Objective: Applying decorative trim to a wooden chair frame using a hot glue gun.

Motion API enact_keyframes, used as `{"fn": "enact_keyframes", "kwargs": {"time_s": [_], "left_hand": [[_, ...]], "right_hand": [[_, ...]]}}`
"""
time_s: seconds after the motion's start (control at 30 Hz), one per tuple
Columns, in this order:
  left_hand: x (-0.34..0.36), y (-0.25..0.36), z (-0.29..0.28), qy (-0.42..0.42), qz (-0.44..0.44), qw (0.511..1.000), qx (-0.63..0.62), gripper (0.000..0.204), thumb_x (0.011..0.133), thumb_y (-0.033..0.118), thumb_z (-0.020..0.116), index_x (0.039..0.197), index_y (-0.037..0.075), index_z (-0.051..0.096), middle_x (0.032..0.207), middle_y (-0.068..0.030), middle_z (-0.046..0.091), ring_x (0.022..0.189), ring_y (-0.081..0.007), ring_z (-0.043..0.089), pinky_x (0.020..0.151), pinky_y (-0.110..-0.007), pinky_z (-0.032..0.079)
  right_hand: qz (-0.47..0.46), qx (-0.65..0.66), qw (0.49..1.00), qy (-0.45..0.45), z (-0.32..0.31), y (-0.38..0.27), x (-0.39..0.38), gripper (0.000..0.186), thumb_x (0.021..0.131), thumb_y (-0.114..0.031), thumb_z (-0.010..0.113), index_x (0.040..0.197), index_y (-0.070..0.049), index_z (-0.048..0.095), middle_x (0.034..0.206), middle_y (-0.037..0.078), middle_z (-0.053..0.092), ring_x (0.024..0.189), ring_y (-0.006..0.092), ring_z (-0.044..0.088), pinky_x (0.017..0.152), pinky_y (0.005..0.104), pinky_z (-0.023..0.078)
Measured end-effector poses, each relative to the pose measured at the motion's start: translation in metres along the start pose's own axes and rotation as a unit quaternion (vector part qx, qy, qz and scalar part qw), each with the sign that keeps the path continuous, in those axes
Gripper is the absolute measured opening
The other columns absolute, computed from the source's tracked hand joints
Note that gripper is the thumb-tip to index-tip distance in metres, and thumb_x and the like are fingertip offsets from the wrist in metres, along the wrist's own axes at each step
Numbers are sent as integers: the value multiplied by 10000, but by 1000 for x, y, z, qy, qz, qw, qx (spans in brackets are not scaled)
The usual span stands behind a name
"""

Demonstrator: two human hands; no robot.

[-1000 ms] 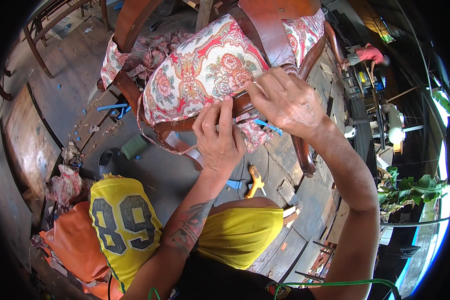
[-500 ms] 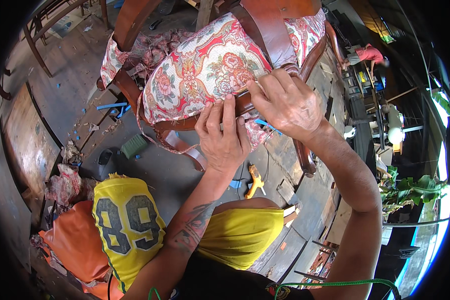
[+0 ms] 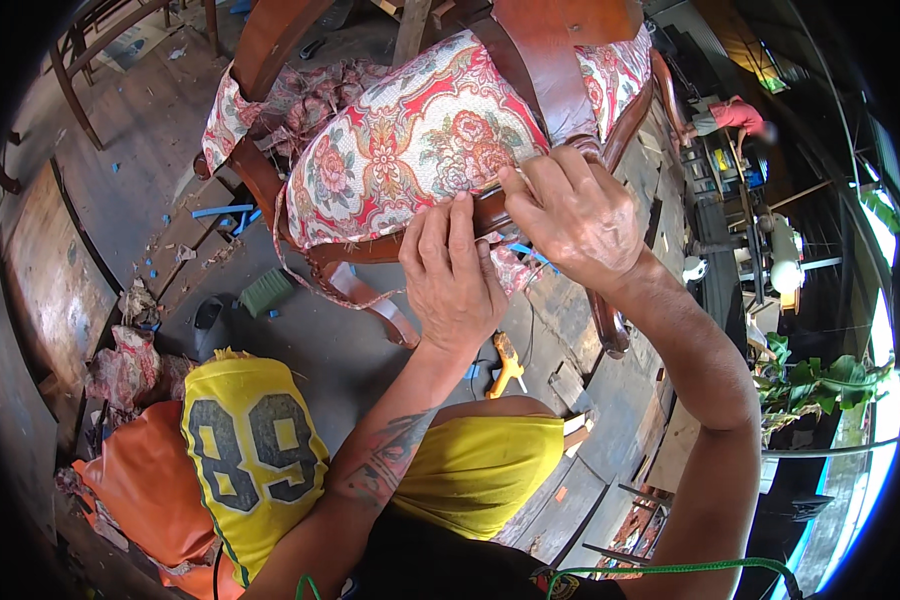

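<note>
Beyond yellow shorts (image 3: 485, 465), the left hand (image 3: 453, 275) is pressing the near edge of the floral seat (image 3: 410, 145), fingers straight, unclenched; the right hand (image 3: 582, 215) is resting there, curled, its grip unclear to me. The seat is sitting in a wooden frame (image 3: 370, 249). Farther off, someone (image 3: 735, 113) is stooping.

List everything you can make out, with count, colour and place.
Chair: one, brown, top centre
Seat: one, floral white and red, on chair
Gun-shaped tool: one, yellow, centre, on floor
Block: one, green, floor, left of centre
Strips: several, blue, floor
Sheet: one, orange, lower left
Plant: one, green, right
Co-worker: one, red top, upper right
Shorts: one pair, yellow, bottom
Left hand: one, bare, seat edge
Right hand: one, bare, seat edge
</note>
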State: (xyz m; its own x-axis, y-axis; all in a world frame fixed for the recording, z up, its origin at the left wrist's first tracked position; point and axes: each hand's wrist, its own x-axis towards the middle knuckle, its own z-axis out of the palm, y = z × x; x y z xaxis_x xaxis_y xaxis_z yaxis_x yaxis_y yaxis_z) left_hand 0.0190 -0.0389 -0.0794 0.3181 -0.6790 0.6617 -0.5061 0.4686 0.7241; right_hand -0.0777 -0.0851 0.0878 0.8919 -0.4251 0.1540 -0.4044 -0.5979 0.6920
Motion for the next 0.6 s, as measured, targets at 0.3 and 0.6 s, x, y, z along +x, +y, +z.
{"fn": "enact_keyframes", "kwargs": {"time_s": [0.3,0.6], "left_hand": [[1,0,-3,8,10,1000,8,516,969,98,619,1454,-7,478,1383,-202,527,1290,-386,498,1105,-513,373],[4,7,-3,-3,4,999,53,573,945,140,683,1501,92,548,1370,-192,505,1250,-383,498,1083,-498,395]], "right_hand": [[-1,-8,1000,-5,1,-1,1,190,745,-166,716,903,-65,695,825,10,584,795,153,606,579,264,495],[6,-15,1000,-15,-3,-2,2,192,736,-172,707,889,-56,691,820,13,574,794,150,599,591,263,499]]}}
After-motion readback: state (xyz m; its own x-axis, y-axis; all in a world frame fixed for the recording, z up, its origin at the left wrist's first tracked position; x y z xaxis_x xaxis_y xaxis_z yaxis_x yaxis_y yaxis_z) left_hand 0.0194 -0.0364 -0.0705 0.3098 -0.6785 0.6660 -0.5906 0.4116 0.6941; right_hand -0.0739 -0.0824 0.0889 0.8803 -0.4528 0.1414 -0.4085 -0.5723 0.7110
